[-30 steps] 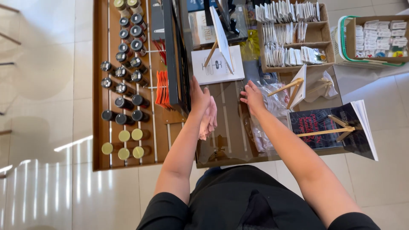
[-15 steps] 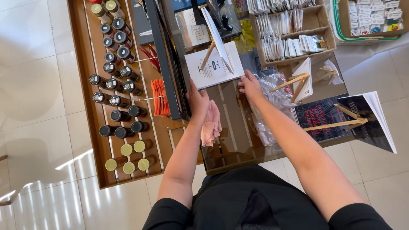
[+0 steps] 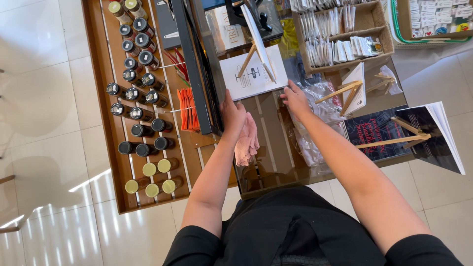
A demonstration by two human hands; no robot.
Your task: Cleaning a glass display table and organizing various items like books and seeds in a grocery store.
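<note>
R hand (image 3: 295, 98) has moved up to white card (image 3: 251, 79), fingers spread; L hand (image 3: 234, 116) grips pink cloth (image 3: 246, 140) on glass top (image 3: 276, 157).

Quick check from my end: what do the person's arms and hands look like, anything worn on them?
Both arms are bare from above the elbow down, with short black sleeves at the upper arms. The left hand and right hand show no gloves. No watch or bracelet shows; rings cannot be made out.
</note>
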